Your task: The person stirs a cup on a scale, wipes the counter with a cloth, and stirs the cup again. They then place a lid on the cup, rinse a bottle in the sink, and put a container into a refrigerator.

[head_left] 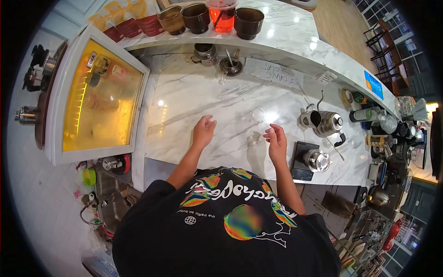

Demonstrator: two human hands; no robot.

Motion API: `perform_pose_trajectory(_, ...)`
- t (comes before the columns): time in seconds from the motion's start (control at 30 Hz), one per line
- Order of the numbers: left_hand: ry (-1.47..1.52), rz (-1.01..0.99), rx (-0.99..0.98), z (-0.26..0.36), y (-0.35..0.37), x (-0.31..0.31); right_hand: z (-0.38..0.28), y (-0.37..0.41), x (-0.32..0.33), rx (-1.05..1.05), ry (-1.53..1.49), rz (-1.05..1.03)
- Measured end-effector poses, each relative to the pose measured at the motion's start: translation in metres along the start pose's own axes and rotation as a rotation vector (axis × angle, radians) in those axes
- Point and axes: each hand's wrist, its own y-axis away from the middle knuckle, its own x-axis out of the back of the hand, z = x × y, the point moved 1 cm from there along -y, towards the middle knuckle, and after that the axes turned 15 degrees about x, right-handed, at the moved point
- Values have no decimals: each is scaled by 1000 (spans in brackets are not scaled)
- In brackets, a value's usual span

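My left hand (204, 130) hovers over the white marble counter (184, 101), its fingers loosely bent and nothing in them. To its right, my right hand (276, 142) is also held above the counter, fingers slightly curled and apart, likewise holding nothing. A small metal pot (318, 160) on a black scale (302, 161) is the object closest to my right hand. Behind the scale stand a gooseneck kettle (330, 123) and a white cup-like vessel (306, 119). Toward the back of the counter are a glass pot with a spoon (230, 66) and a metal-and-glass vessel (204, 55).
A glass-door display fridge (104, 97) borders the counter on the left. Along the raised ledge stand dark cups (248, 23) and a red drink (222, 18). A handwritten paper sign (274, 72) lies below it. Jars and bottles (378, 122) crowd the right side; a sink (113, 201) is lower left.
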Motion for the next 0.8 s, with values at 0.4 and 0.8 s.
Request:
perform_pose_trajectory(0.4, -10, -70, -154, -75, 100, 40, 0, 93, -15, -3, 29, 32)
perform_pose_trajectory(0.8, 171, 169, 73, -128, 224, 66, -21, 110, -22, 48, 9, -307)
